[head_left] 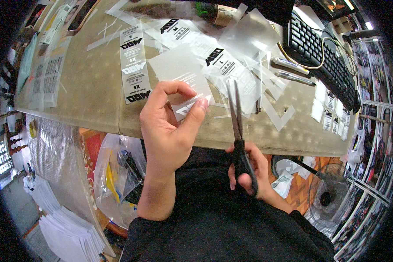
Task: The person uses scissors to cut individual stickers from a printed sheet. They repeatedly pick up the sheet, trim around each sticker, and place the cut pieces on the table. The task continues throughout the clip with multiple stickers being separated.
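My left hand (168,126) pinches the lower edge of a translucent label sheet (179,67) with white print, between thumb and forefinger, just over the table's front edge. In my right hand (253,168) is a pair of scissors (238,122) with black handles. Their blades point up and away, nearly closed, a little right of the sheet and apart from it. Beyond the blades lies a clear label sheet (225,63) with black print. A strip of black-printed labels (134,65) rests to the left of my left hand.
Clear film offcuts (277,115) are scattered across the table (96,96). At right are a black keyboard (321,59), pens (292,65) and small cut labels (329,113). Below the table stand a plastic bag (118,174), a fan (332,192) and stacked white sheets (70,231).
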{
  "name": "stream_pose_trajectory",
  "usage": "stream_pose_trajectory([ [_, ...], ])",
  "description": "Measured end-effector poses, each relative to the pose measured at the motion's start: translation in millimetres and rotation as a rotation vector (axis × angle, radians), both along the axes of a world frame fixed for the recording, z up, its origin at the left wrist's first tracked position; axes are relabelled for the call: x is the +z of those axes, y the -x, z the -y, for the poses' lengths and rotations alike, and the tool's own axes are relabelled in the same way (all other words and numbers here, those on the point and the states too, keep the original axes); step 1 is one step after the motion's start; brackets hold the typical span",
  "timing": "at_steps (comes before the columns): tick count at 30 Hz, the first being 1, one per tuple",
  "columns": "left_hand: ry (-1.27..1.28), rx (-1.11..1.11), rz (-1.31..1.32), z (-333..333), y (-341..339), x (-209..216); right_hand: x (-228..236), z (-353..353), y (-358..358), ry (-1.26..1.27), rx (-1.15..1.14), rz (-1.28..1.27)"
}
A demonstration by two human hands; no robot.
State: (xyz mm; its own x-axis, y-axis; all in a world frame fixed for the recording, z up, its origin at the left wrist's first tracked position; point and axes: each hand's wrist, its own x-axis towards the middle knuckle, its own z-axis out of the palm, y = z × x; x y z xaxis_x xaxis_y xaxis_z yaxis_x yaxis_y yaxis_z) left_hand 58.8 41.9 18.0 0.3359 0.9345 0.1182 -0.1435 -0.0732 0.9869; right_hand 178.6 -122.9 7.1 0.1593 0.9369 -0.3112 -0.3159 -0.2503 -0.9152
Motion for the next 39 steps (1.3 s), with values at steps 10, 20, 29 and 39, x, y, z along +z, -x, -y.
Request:
stream_pose_trajectory([
  [10, 0.023, -0.053, 0.013, 15, -1, 14, 3, -10, 4, -0.113, 0.038, 0.078],
  [20, 0.055, -0.062, 0.003, 18, -1, 17, 4, -15, 1, -0.098, 0.069, 0.158],
  [29, 0.068, -0.068, 0.013, 16, 0, 17, 6, -15, 1, -0.078, 0.094, 0.192],
  [39, 0.122, -0.108, -0.001, 15, 1, 19, 4, -10, 6, -0.087, 0.033, 0.280],
])
